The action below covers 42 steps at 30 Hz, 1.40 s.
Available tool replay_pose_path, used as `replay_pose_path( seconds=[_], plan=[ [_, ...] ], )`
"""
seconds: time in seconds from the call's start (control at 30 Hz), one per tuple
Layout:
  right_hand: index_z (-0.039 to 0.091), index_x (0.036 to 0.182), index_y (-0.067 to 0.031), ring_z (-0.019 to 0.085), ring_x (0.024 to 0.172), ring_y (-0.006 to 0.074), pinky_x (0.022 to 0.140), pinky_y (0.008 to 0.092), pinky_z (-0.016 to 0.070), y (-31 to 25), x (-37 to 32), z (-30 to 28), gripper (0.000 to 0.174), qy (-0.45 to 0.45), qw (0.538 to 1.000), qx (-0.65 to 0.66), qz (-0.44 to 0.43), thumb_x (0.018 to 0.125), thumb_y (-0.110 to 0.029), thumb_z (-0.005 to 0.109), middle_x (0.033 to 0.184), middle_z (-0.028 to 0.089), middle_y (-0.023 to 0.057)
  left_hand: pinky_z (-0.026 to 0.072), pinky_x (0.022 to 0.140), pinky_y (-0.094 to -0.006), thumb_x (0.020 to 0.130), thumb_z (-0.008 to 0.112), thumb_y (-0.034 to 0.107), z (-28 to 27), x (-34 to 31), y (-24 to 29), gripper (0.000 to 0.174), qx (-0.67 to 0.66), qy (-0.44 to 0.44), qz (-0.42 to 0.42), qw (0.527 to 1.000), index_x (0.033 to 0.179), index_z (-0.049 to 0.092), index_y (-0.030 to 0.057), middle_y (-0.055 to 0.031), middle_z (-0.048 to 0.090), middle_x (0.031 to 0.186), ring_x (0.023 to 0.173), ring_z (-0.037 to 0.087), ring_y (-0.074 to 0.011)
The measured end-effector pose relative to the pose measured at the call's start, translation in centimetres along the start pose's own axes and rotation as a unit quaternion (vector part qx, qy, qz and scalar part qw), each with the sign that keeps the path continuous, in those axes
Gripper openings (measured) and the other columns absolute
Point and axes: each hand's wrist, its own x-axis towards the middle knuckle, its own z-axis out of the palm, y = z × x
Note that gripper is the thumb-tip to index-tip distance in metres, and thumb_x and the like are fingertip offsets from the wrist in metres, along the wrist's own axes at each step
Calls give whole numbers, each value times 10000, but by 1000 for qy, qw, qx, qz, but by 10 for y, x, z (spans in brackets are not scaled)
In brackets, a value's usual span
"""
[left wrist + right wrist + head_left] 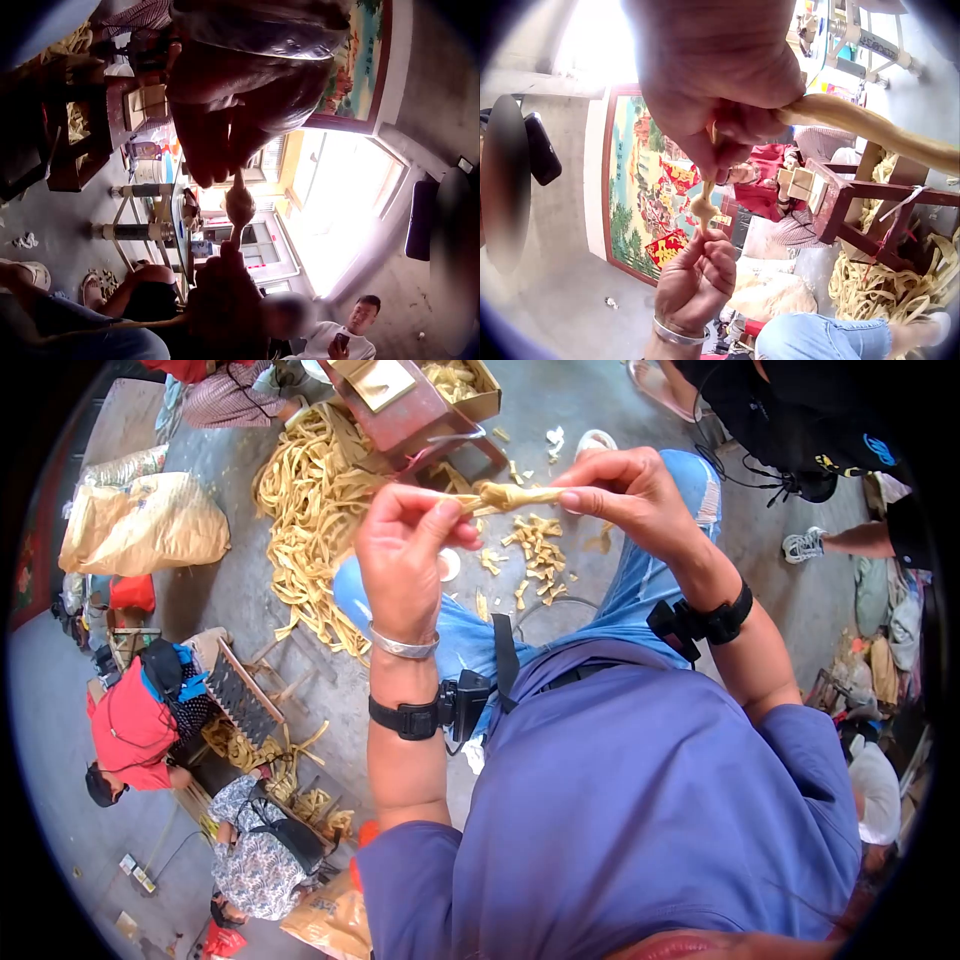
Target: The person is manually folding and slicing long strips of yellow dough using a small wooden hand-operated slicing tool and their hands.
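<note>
Twisted tan strip held in the air over the knees, at 12 o'clock from the body. Left hand at its 9 o'clock, fingers pinching one end. Right hand at 3 o'clock, fingers pinching the other end. Pile of strips on the floor at 10 o'clock. Cut pieces at 6 o'clock. Red wooden stand at 11.

Twisted piece above scraps, strip pile left, stand behind
</note>
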Motion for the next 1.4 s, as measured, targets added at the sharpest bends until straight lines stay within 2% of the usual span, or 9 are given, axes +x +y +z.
replay_pose_path(
  seconds=[0.17,0.27,0.47,0.73,0.9,1.0,1.1,1.27,1.4],
  plan=[
    [713,891,-20,511,605,80,529,237,379,-1,9,6,130,3,994,-92,-67,809,-121,719,682,592,15,489,891,-327,849,673,115,-1,20,13,333,136,-98,2,986,1124,518,10,-131,621,1104,969,623,-189],
    [709,878,-31,514,592,116,522,257,380,-5,19,13,116,0,985,-141,-101,800,-117,714,684,580,36,544,660,-228,784,741,80,7,32,20,228,166,-212,-101,958,961,624,-5,-70,658,860,736,635,-113],
    [690,857,-7,559,596,107,518,251,401,-1,47,2,116,1,984,-157,-85,805,-110,703,688,602,49,527,514,-230,795,715,42,-15,40,12,139,67,-74,-111,989,906,668,-29,-76,650,708,560,606,-112],
    [694,898,3,518,582,44,502,205,397,12,128,2,156,17,990,-115,-85,839,-142,692,653,623,6,555,565,-231,843,669,54,-26,88,33,245,31,20,-38,999,1060,628,-52,-87,659,771,642,643,-128],
    [663,1095,-77,461,565,33,491,222,383,19,162,10,256,-63,993,-94,-28,841,-107,670,677,599,-18,465,475,-169,866,672,142,-61,114,23,245,88,73,11,993,1037,662,-32,-31,637,729,561,557,-48],
    [688,992,-33,547,597,159,544,283,426,25,183,23,182,-85,966,-194,-149,831,-116,680,702,622,79,353,404,-160,898,635,177,-64,127,13,211,87,138,23,986,954,678,-23,-8,594,668,489,467,-24],
    [695,918,-9,570,635,206,578,309,442,26,189,26,142,-95,976,-186,-66,830,-120,673,718,628,110,406,424,-184,913,595,171,-76,136,-3,220,26,205,11,978,822,656,-20,-45,591,665,505,507,-71],
    [691,904,-17,475,557,147,498,297,354,44,209,23,134,-98,975,-174,-102,838,-133,677,617,514,53,591,697,-346,952,516,193,-103,163,-11,306,-111,62,-70,989,1130,527,-55,-195,633,995,797,671,-247],
    [692,899,-15,508,577,178,518,300,385,44,232,20,141,-118,961,-203,-147,816,-128,695,640,549,78,588,631,-303,902,594,135,-106,178,7,284,-38,-42,-173,983,1093,575,-73,-174,665,894,697,673,-206]
  ],
)
